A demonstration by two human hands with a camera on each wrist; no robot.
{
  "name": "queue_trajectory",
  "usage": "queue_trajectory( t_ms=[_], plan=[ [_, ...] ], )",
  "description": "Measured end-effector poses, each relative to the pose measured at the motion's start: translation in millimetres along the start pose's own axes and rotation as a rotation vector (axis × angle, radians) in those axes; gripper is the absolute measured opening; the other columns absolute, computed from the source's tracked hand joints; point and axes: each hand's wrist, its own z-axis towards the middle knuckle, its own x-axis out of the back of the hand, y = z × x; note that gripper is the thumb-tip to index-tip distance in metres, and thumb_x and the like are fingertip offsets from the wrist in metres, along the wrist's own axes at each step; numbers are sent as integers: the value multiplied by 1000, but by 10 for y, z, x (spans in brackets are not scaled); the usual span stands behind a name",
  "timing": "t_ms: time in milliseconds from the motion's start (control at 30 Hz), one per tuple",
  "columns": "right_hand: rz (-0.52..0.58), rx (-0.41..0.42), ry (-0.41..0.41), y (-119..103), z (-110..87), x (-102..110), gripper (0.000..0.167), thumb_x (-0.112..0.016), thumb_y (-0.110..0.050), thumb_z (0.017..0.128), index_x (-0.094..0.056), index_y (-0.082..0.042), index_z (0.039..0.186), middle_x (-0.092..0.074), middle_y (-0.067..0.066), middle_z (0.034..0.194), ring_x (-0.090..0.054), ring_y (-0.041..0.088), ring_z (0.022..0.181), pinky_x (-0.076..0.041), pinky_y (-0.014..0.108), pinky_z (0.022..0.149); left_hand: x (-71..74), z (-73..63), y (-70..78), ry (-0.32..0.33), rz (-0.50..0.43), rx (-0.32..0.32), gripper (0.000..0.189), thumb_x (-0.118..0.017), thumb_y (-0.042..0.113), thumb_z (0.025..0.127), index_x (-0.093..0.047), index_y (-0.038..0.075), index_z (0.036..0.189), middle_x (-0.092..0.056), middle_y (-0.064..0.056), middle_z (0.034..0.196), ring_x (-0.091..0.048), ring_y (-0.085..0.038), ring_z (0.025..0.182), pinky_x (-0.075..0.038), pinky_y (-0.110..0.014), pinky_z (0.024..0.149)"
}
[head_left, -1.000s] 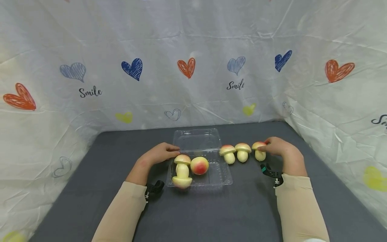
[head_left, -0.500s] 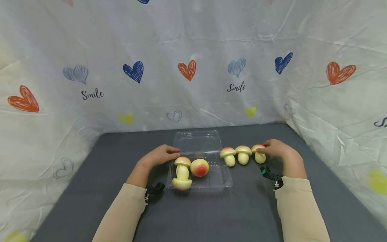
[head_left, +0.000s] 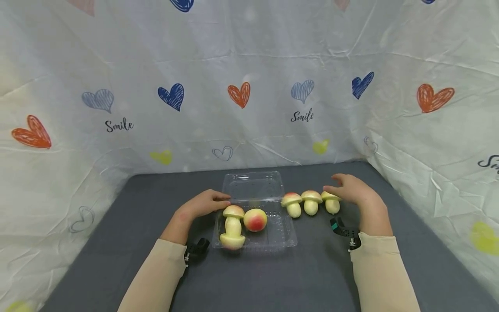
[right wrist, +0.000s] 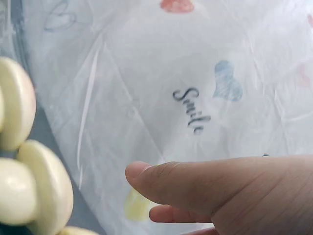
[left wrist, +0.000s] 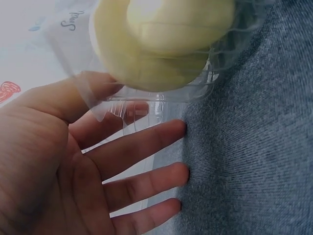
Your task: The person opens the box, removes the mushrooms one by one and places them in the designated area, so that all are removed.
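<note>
In the head view, a clear plastic container [head_left: 280,234] lies with its lid [head_left: 253,186] folded back. Two toy mushrooms [head_left: 233,229] sit stem to stem at its left; beside them is a round yellow-and-red piece [head_left: 255,220], any stem hidden. My left hand [head_left: 200,204] touches the container's back left corner. Its fingers [left wrist: 146,188] spread loosely in the left wrist view, with a mushroom [left wrist: 161,68] showing through the plastic. To the right, three mushrooms [head_left: 311,203] form a row. Just over the rightmost mushroom [head_left: 332,204] hovers my right hand [head_left: 354,190], thumb and fingers apart, holding nothing.
A dark grey cloth [head_left: 253,277] covers the table. Behind and at both sides hangs a white sheet [head_left: 265,60] printed with hearts. Each wrist wears a black strap mount, such as the right one [head_left: 345,229].
My right hand has let go of the rightmost mushroom and risen slightly, its thumb and fingers parting. That mushroom stays in the row. The left hand has kept its place at the container.
</note>
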Motion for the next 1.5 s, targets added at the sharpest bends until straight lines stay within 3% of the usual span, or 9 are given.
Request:
queue_trajectory(
  t_ms=[300,800,967,1167,1500],
  plan=[
    [14,177,57,-404,-11,-139,66,-62,-36,104,-43,5,152,-48,34,144,-48,51,130,-46,64,100,48,-82,-58,-18,-42,9,45,-66,38,102,-66,11,138,-65,-8,134,-58,-32,126,-49,-53,103],
    [0,397,9,-898,2,-416,55,-66,-34,103,-54,-2,146,-55,20,140,-62,36,113,-53,52,93,96,-124,-71,-96,-109,-11,45,-58,31,105,-60,14,146,-57,-9,146,-51,-32,136,-43,-55,110],
    [41,458,-41,-1009,54,-557,53,-70,-27,100,-55,-4,145,-56,17,142,-64,33,115,-54,49,94,110,-117,-77,-107,-126,-12,45,-58,29,105,-59,13,147,-58,-8,145,-53,-31,134,-43,-54,110],
    [45,513,-124,-1119,81,-755,54,-76,-18,96,-56,-10,146,-58,14,139,-63,30,110,-56,40,83,105,-85,-35,-111,-103,-13,46,-57,30,105,-58,14,148,-56,-8,148,-50,-32,137,-42,-54,111],
    [-72,614,-213,-1328,97,-1067,45,-74,-16,96,-64,-16,140,-56,10,136,-61,28,112,-54,43,87,105,-119,-64,-110,-134,24,47,-59,34,105,-58,15,149,-54,-9,150,-49,-34,137,-42,-56,110]
  ],
)
